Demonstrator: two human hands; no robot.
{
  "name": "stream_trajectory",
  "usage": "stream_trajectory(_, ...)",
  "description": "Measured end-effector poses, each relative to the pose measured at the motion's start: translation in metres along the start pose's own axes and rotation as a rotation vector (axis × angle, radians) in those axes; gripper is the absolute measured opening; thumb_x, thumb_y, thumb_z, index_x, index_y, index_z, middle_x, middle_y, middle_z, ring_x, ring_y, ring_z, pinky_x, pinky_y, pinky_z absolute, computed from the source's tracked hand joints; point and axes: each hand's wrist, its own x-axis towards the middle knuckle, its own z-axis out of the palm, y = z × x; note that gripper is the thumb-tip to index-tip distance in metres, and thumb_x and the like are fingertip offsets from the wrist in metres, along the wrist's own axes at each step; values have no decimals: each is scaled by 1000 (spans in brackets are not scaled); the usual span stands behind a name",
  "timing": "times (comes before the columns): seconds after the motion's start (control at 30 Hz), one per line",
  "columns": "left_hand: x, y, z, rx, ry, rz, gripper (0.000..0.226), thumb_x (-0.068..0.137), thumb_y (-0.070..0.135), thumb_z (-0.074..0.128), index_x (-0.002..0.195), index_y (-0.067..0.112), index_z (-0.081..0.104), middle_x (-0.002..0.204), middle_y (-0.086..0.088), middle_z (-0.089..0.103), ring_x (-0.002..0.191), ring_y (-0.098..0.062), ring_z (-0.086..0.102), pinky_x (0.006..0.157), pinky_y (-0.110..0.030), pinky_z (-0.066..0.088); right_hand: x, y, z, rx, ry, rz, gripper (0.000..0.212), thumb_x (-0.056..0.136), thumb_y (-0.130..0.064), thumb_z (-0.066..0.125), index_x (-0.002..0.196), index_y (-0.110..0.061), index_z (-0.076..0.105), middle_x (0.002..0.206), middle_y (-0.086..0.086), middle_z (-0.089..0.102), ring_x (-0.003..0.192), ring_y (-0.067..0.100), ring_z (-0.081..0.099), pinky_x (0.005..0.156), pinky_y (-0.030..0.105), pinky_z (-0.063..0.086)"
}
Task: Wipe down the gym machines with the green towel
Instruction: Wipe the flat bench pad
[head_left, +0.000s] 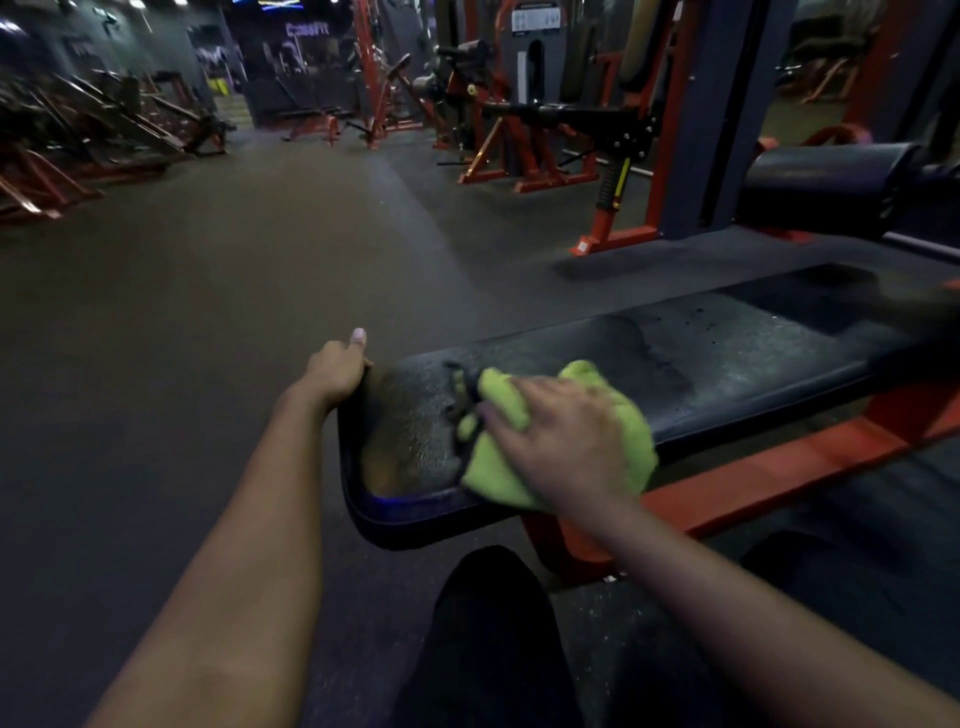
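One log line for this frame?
phase: wiping | right hand: presses green towel on bench pad | left hand: grips pad end

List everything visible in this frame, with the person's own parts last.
green towel: one, lime green, bunched on the bench pad's near end.
bench pad: one, black, worn, centre to right.
bench frame: one, red, under the pad.
roller pad: one, black, upper right.
background machines: several, red frames, far side and left.
floor: one, dark grey, all round.
trouser leg: one, black, bottom centre.
left grip: one, bare hand, holds the pad's end edge.
right grip: one, bare hand, pressed flat on the towel.
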Motion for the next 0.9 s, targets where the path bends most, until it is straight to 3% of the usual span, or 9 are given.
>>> stream_trajectory(0.07,-3,6,6,92,54,-10,63,108,47,27,126,-2,62,139,-28,53,130,-43,47,109,-45,39,15,51,-10,-71,38,143,54,89,-69,48,93,-21,73,89,3,74,85,33,66,77,44,51)
stream_trajectory(0.17,1,5,12,197,113,-2,62,108,45,30,125,-7,59,134,-31,55,125,-45,49,103,-44,41,33,116,-32,-198,60,354,61,85,-72,43,84,-17,69,86,10,73,81,37,67,75,45,50)
stream_trajectory(0.23,5,11,15,261,119,6,62,107,46,32,126,-7,59,133,-32,55,124,-46,51,102,-44,42,35,120,-34,-198,44,414,63,85,-73,40,88,-18,71,90,9,74,86,36,67,78,44,50)
stream_trajectory(0.37,14,41,25,346,119,-28,59,107,44,33,135,-4,53,138,-32,51,127,-46,49,104,-43,41,14,59,-14,-134,39,274,52,88,-68,47,104,-27,75,102,-3,75,96,28,66,85,42,47)
stream_trajectory(0.47,22,71,52,355,-14,70,60,106,47,32,139,0,51,144,-29,48,132,-44,46,111,-46,38,5,57,-14,-89,40,132,50,91,-68,48,113,-31,73,113,-10,73,107,18,64,97,44,44)
stream_trajectory(0.6,28,106,89,438,-249,216,67,106,55,25,143,6,50,150,-23,45,140,-38,41,117,-46,31,39,127,-27,-179,-16,294,63,86,-76,39,112,-29,72,108,-3,75,104,25,67,92,43,48)
stream_trajectory(0.73,28,107,100,478,-257,247,71,105,58,18,139,5,52,147,-24,49,137,-38,45,112,-43,37,69,177,-43,-267,-66,545,55,91,-71,45,114,-28,70,112,5,73,110,32,64,93,42,45)
stream_trajectory(0.83,32,103,100,498,-227,244,70,105,57,16,143,7,48,149,-24,46,138,-39,44,113,-44,36,64,144,-36,-274,-143,482,51,93,-70,46,117,-32,68,119,0,72,110,31,65,87,38,49)
stream_trajectory(0.9,36,105,102,527,-217,261,71,105,57,16,145,7,46,151,-24,44,139,-39,43,114,-45,35,44,99,-22,-214,-136,305,52,92,-72,47,122,-36,68,122,-7,71,110,27,66,87,36,50)
